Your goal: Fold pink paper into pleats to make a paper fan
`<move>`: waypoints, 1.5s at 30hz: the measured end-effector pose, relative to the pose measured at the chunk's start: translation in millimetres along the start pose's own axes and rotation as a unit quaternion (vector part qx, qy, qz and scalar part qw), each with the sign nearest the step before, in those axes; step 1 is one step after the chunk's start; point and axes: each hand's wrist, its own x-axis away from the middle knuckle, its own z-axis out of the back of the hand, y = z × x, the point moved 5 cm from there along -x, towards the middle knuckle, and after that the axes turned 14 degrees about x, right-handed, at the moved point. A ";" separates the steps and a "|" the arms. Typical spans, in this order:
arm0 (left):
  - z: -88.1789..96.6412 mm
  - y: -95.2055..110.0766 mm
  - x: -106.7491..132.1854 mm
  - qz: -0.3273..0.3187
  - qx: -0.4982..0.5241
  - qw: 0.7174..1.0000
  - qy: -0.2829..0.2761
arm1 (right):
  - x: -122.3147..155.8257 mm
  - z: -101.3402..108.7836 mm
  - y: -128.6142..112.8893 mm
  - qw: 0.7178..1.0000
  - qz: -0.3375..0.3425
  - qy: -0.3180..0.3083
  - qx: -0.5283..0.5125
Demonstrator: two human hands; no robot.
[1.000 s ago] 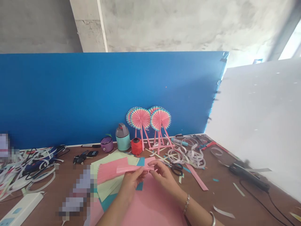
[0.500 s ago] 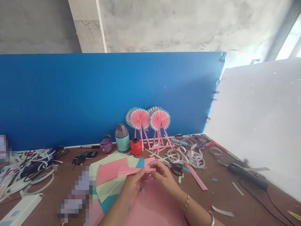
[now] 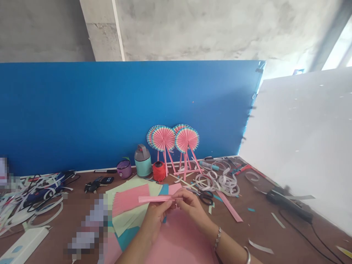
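A narrow pleated strip of pink paper (image 3: 154, 199) is pinched between both hands. My left hand (image 3: 158, 216) grips it near the middle with thumb and fingers, its free end pointing left. My right hand (image 3: 192, 207) is closed on the right end, its fingertips almost touching the left thumb. Below the strip lies a wider pleated pink sheet (image 3: 128, 200) on pale green paper (image 3: 123, 222). A large pink sheet (image 3: 178, 242) spreads under my wrists, with blue paper (image 3: 128, 238) showing at its left.
Pink round paper fans (image 3: 187, 139) lean on the blue partition (image 3: 110, 110). In front stand a red thread spool (image 3: 159, 172), a teal flask (image 3: 143, 167) and a purple pot (image 3: 124, 169). Black-handled scissors (image 3: 206, 198) and curled paper strips (image 3: 228, 183) lie right; a white power strip (image 3: 23, 245) lies left.
My left hand has slid slightly right along the pleated strip, closer to my right hand. The strip's free end looks narrower and more tightly gathered. Objects on the table have stayed put.
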 end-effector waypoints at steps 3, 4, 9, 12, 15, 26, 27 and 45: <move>0.5 0.7 0.7 0.001 0.005 1.000 0.007 | -0.5 0.9 -1.1 1.000 0.003 0.006 0.001; 0.5 1.0 1.0 0.004 0.008 1.000 0.013 | -0.5 1.1 -1.8 1.000 0.005 0.008 0.000; -0.9 2.4 1.9 0.014 0.018 0.999 0.026 | 0.3 0.9 -5.8 1.000 0.024 0.006 0.019; -0.4 1.9 1.6 0.014 0.015 1.000 0.022 | 1.1 0.8 -7.2 0.999 0.030 0.009 0.034; 0.2 1.2 0.9 0.010 0.014 1.000 0.007 | 1.7 0.8 -7.4 0.999 0.028 0.009 0.044; -2.2 3.2 2.0 0.024 0.060 0.998 0.003 | 1.9 -1.0 -5.1 0.999 0.030 -0.009 0.008; -2.2 2.9 2.2 0.028 0.064 0.998 0.003 | 1.7 -0.9 -5.4 0.999 0.033 -0.011 0.011; -3.5 2.5 1.9 0.041 0.029 0.999 -0.010 | 2.1 -0.6 -8.6 0.990 0.071 -0.018 0.120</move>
